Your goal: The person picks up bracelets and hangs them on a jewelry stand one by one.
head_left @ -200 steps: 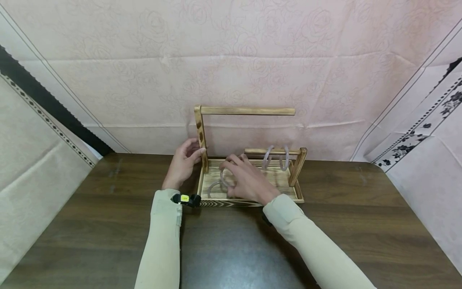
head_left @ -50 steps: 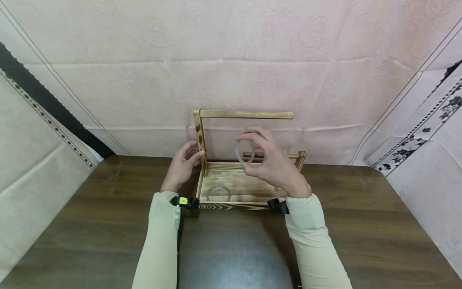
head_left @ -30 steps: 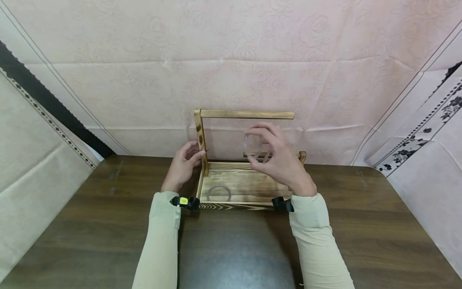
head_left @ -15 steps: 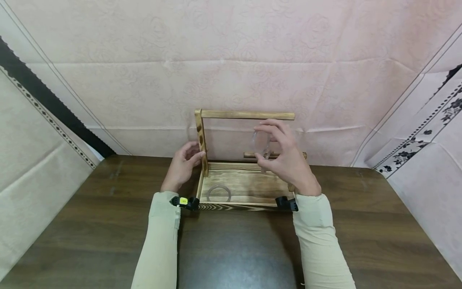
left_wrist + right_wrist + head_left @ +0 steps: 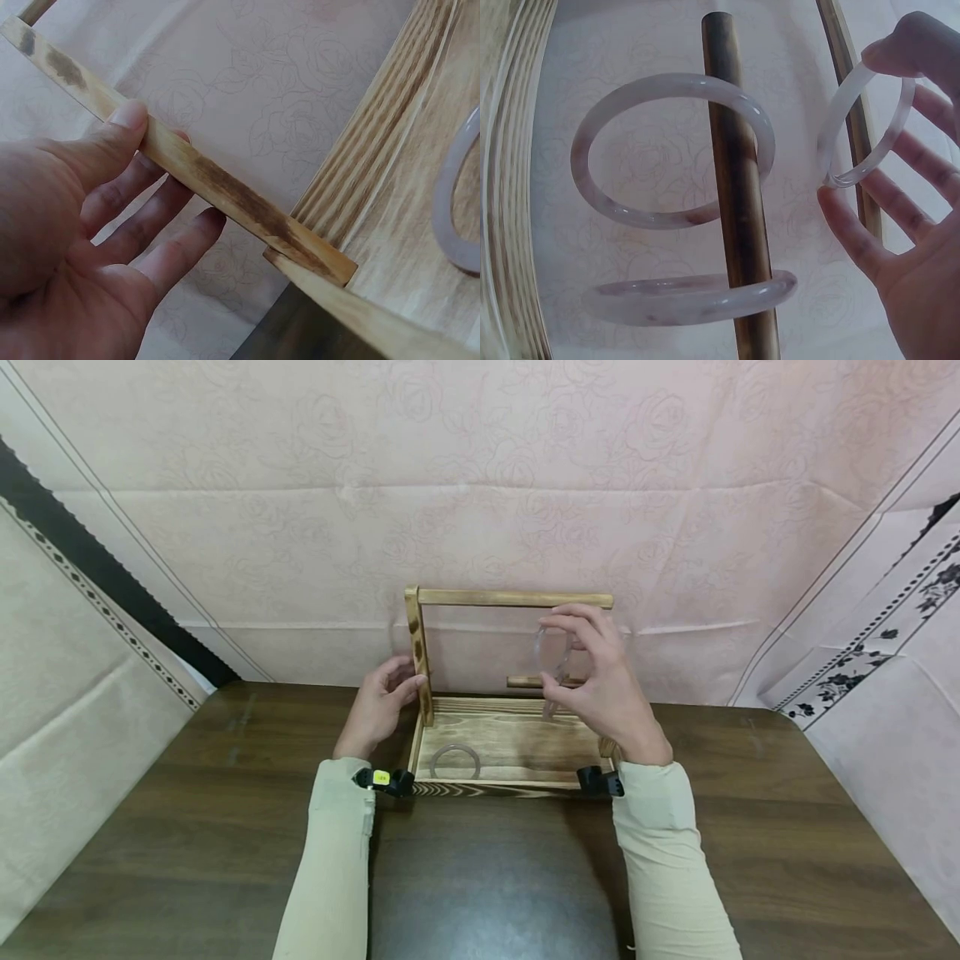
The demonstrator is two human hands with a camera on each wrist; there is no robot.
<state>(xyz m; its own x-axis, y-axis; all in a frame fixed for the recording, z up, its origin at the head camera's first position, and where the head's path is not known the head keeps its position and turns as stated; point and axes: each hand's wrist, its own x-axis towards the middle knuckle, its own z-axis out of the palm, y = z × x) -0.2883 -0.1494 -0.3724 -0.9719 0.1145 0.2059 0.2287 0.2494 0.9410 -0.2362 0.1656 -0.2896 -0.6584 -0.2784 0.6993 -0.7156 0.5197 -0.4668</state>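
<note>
My left hand (image 5: 377, 708) grips the left upright post (image 5: 225, 186) of a wooden stand, thumb on one side and fingers behind. My right hand (image 5: 611, 689) holds a pale translucent bangle (image 5: 832, 127) between thumb and fingertips, raised over the stand. In the right wrist view the held bangle is beside the free end of the lower bar (image 5: 733, 165), apart from it. Two more bangles hang on that bar: one upper (image 5: 580, 161), one lower (image 5: 675, 309). Another bangle (image 5: 432, 763) lies in the stand's tray at the front left. The right hand hides much of the lower bar in the head view.
The stand's higher bar (image 5: 495, 597) runs right from the left post, above the lower one. The tray's front rim (image 5: 487, 787) faces me on the brown wooden table (image 5: 480, 877). A pale flowered cloth (image 5: 480, 460) hangs close behind the stand.
My right hand has lifted a bangle out of the tray and carried it up, then gradually right along the lower bar's height. The left hand has stayed on the post.
</note>
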